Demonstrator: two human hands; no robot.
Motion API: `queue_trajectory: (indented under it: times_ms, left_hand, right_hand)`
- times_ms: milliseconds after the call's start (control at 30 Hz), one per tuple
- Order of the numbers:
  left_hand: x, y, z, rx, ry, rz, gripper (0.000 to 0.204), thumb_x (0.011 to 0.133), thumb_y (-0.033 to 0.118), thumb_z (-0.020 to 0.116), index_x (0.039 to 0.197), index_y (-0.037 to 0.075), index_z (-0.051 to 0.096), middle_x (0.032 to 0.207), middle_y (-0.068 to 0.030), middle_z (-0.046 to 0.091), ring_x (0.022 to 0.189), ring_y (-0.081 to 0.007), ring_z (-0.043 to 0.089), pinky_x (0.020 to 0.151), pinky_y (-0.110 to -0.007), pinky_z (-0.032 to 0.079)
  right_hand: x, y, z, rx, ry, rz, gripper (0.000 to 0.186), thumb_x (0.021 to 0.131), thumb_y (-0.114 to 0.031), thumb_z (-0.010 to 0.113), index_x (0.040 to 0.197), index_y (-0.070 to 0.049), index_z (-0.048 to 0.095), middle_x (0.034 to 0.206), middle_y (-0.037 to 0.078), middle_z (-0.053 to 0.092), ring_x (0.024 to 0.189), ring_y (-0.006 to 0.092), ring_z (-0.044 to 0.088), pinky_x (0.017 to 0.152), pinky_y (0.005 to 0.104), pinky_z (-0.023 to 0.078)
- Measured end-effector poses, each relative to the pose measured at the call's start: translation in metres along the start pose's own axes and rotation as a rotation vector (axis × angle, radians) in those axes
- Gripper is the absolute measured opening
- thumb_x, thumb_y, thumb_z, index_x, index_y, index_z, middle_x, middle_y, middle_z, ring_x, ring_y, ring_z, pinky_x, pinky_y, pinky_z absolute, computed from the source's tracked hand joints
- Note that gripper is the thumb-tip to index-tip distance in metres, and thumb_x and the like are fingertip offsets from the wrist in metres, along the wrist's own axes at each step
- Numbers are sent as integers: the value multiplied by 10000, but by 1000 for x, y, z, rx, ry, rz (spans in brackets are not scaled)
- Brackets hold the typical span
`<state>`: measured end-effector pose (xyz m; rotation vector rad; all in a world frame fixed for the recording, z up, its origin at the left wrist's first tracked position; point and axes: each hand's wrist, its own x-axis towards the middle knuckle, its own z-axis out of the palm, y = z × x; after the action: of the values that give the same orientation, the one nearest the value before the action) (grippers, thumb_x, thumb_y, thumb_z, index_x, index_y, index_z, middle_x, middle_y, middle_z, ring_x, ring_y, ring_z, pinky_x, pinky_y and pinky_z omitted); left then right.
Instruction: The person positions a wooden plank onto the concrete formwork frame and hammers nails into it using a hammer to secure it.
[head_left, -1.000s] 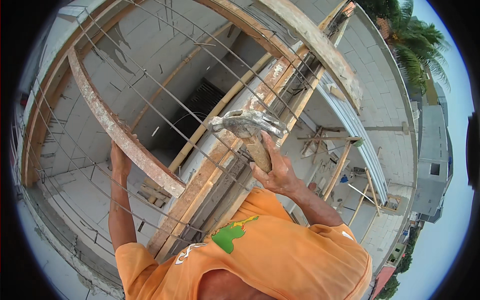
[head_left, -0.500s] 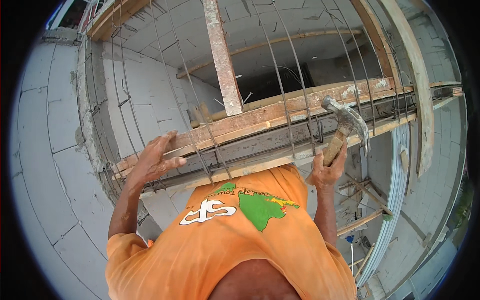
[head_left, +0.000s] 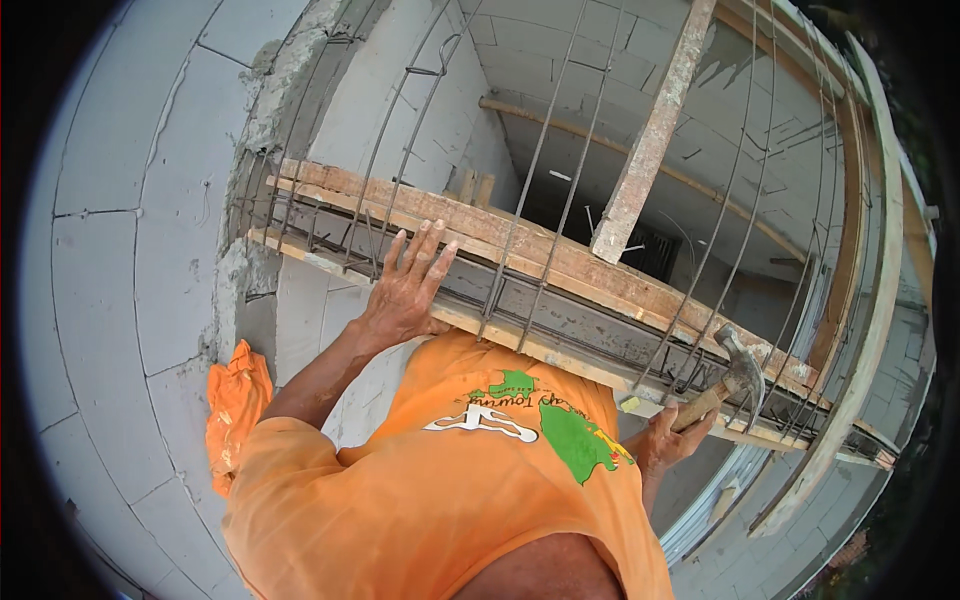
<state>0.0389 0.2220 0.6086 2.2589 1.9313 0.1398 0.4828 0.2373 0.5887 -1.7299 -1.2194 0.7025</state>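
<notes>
My left hand (head_left: pixel 405 290) rests over the near board (head_left: pixel 590 378) of a long wooden form, its fingers stretched and spread toward the gap. My right hand (head_left: pixel 672 438) is wrapped round the handle of a claw hammer (head_left: pixel 742 368). The hammer's steel head is over the right part of the form, close to the far board (head_left: pixel 600 270); whether it touches cannot be told. Thin steel rebar rods (head_left: pixel 520 210) rise out of the channel between the boards, and more bars lie along inside it.
A mortar-spotted wooden post (head_left: pixel 655 140) meets the far board. A slanting plank (head_left: pixel 868 300) crosses at the right. Grey block walls (head_left: pixel 100 270) stand at the left, with rough concrete (head_left: pixel 290 70) beside the form. Orange cloth (head_left: pixel 238 405) shows by my left arm.
The view has turned and shifted. My left hand has moved right along the form and spread its fingers. The hammer is now farther along toward the form's right end, still in my right hand.
</notes>
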Motion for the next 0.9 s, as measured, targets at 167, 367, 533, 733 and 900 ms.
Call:
queue_trajectory:
  times_ms: [167, 367, 533, 733, 900]
  left_hand:
    - [5, 3, 0, -4, -8, -13, 1359, 485, 566, 903, 1563, 17, 283, 1644, -215, 234, 1537, -377, 196, 1242, -568, 173]
    - [3, 3, 0, -51, -2, -37, 1312, 463, 542, 923, 1542, 53, 357, 1629, -174, 292, 1535, -324, 223, 1253, -538, 187]
    - [1, -2, -2, -28, 20, -26, 1379, 413, 664, 859, 1545, 70, 339, 1614, -159, 308, 1518, -333, 258, 1260, -544, 165]
    - [5, 0, -5, -17, -28, -1, 1171, 537, 495, 906, 1509, 77, 402, 1608, -153, 336, 1507, -314, 296, 1253, -523, 205]
    - [-3, 4, -1, 10, 82, -40, 994, 602, 290, 854, 1484, 77, 446, 1610, -149, 341, 1503, -288, 311, 1249, -520, 221]
  right_hand:
    - [3, 0, -8, 26, -46, 33, 755, 887, 21, 669, 1541, 33, 293, 794, 77, 590, 550, 107, 509, 471, 257, 442]
    - [8, -6, -11, 26, -146, 95, 732, 893, 23, 647, 1537, 45, 297, 865, 86, 611, 567, 103, 511, 472, 251, 435]
    - [13, 26, -19, -36, -179, -3, 692, 910, 9, 592, 1534, 53, 295, 1073, 126, 622, 657, 129, 563, 530, 251, 473]
    - [13, -9, -20, -66, -217, 192, 704, 919, -12, 593, 1555, 31, 294, 1381, 197, 513, 983, 191, 604, 749, 251, 516]
    - [21, 18, -21, -97, -216, -66, 694, 935, -64, 611, 1552, 27, 308, 1416, 203, 508, 877, 162, 597, 662, 247, 496]
